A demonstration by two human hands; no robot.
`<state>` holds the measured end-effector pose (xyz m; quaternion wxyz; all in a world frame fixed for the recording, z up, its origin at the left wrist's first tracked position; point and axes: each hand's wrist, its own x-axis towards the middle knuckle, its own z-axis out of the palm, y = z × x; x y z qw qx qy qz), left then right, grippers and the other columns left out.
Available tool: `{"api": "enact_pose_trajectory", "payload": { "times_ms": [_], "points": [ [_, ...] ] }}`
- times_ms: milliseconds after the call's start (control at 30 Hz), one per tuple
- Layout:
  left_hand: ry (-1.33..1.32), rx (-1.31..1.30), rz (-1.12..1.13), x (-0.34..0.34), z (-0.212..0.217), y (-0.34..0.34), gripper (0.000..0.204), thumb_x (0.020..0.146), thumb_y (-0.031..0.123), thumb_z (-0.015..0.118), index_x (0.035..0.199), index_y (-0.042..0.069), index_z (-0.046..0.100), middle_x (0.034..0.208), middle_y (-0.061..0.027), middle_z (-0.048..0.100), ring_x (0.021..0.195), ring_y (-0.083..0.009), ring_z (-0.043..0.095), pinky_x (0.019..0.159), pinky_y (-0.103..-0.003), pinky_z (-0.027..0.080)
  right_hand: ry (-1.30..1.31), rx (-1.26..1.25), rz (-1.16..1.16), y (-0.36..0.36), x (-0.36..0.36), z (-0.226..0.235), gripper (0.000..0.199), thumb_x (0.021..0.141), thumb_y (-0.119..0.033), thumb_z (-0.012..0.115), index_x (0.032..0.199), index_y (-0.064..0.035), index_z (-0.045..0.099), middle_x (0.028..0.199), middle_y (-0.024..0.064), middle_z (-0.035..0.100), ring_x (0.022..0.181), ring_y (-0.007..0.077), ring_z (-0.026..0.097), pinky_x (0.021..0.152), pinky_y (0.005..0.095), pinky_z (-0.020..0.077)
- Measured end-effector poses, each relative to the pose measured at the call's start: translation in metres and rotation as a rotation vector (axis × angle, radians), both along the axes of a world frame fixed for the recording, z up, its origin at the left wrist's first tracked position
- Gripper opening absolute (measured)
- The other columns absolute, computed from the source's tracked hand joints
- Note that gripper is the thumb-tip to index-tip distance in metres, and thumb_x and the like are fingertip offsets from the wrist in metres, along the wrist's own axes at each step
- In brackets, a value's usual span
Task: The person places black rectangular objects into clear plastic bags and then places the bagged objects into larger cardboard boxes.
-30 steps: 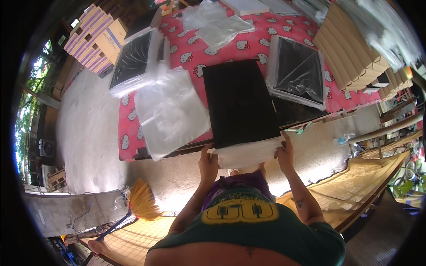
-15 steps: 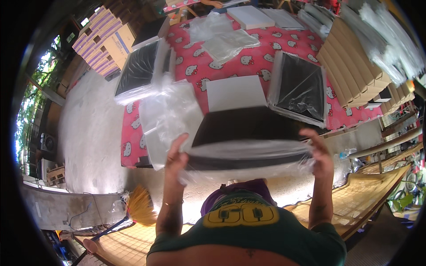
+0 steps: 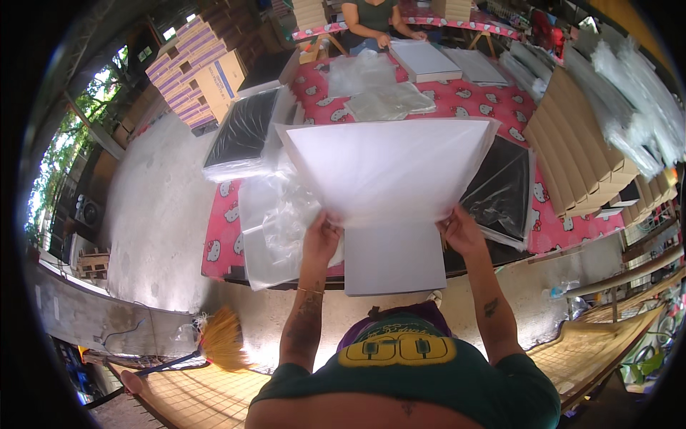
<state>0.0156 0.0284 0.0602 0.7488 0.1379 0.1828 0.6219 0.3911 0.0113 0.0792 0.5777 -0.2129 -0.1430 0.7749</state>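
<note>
A thin white-faced panel in a clear plastic bag [image 3: 389,164] is tilted up above the table, the bag's loose rim showing past its edges. My left hand [image 3: 321,239] is closed on its near left corner. At the near right corner my right hand [image 3: 459,229] grips the same bagged panel. Right below lies a white board or stack of boards [image 3: 394,261] at the table's near edge. Loose clear plastic bags [image 3: 279,229] lie beside my left hand. Past my right hand is a pile of bagged black panels [image 3: 504,189], partly covered by the raised panel.
The table wears a pink patterned cloth [image 3: 214,236]. More bagged black panels [image 3: 246,129] stand at the left, folded brown cartons [image 3: 572,143] at the right. Across the table a person [image 3: 368,21] has hands near a white stack [image 3: 425,61]. A broom [image 3: 223,339] leans at lower left.
The bagged panel has moved away from my body and tipped up; its white face shows now instead of black. My hands moved closer together. The person across has come into fuller view.
</note>
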Motion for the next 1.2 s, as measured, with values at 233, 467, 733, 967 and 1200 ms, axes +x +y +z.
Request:
{"api": "enact_pose_trajectory", "payload": {
  "times_ms": [233, 467, 733, 967, 1200],
  "points": [
    [0.834, 0.209, 0.147, 0.040, 0.057, -0.015, 0.028, 0.090, 0.013, 0.058, 0.116, 0.001, 0.058, 0.111, -0.0075, 0.062, 0.095, -0.0147, 0.058, 0.089, -0.030, 0.044, -0.289, -0.093, -0.040, -0.007, 0.005, -0.055, 0.009, 0.091, -0.020, 0.059, 0.099, -0.0152, 0.059, 0.094, -0.0015, 0.061, 0.091, 0.0141, 0.058, 0.085, 0.0369, 0.0478],
    [0.839, 0.459, 0.252, 0.051, 0.110, 0.012, 0.027, 0.094, 0.016, 0.059, 0.115, -0.001, 0.059, 0.101, -0.0021, 0.064, 0.095, -0.0103, 0.057, 0.086, -0.026, 0.043, -0.032, -0.002, -0.146, -0.036, -0.001, -0.051, 0.018, 0.093, -0.030, 0.059, 0.103, -0.0152, 0.060, 0.093, -0.0010, 0.063, 0.093, 0.0144, 0.058, 0.088, 0.0368, 0.0463],
    [0.598, 0.460, 0.099, 0.066, 0.158, -0.001, 0.026, 0.093, 0.015, 0.060, 0.115, 0.001, 0.059, 0.109, -0.0051, 0.062, 0.100, -0.0090, 0.054, 0.088, -0.025, 0.042, 0.056, 0.127, -0.417, -0.107, -0.073, 0.084, 0.035, 0.094, -0.022, 0.058, 0.125, -0.0125, 0.048, 0.101, 0.0043, 0.063, 0.095, 0.0179, 0.062, 0.085, 0.0423, 0.0533],
    [0.908, 0.277, -0.236, 0.103, 0.100, -0.033, 0.037, 0.098, 0.034, 0.050, 0.099, -0.002, 0.059, 0.098, -0.0103, 0.066, 0.087, -0.0152, 0.063, 0.077, -0.026, 0.049, -0.031, 0.100, -0.699, -0.086, -0.058, 0.069, 0.039, 0.095, -0.010, 0.054, 0.131, -0.0086, 0.039, 0.127, 0.0119, 0.049, 0.115, 0.0271, 0.053, 0.086, 0.0455, 0.0556],
    [1.169, 0.343, -0.198, 0.054, 0.042, -0.073, 0.025, 0.095, 0.020, 0.052, 0.102, -0.003, 0.060, 0.087, -0.0130, 0.068, 0.080, -0.0202, 0.068, 0.069, -0.030, 0.054, 0.084, 0.008, -0.867, -0.066, -0.019, 0.011, 0.040, 0.096, -0.003, 0.045, 0.135, -0.0113, 0.036, 0.132, 0.0136, 0.045, 0.119, 0.0318, 0.050, 0.099, 0.0528, 0.0472]
  ]
}}
